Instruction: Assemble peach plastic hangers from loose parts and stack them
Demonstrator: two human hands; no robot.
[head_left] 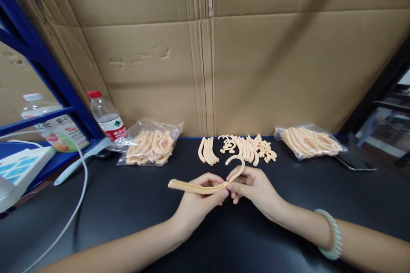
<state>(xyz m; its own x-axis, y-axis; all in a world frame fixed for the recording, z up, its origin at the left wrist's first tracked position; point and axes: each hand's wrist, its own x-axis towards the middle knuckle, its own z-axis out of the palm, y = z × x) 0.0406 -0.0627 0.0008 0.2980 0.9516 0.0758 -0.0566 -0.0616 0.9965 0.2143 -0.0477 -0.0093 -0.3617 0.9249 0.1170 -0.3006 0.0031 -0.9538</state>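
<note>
hook (243, 165): pale beige | curved arm piece (194, 188): same pale beige | loose pieces (246, 149): pale beige | tabletop (134, 209): black | cardboard (250, 59): plain brown | shelf frame (46, 57): blue | bottle cap (94, 94): red | bracelet (336, 235): pale mint | cable (86, 182): white

“农夫山” on red-capped bottle (112, 123)

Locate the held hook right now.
The hook is at the head view's lower centre, in the right hand, its base meeting the curved bar in the left hand.

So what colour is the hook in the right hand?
Pale peach-beige; the hook shows in the head view.
</note>
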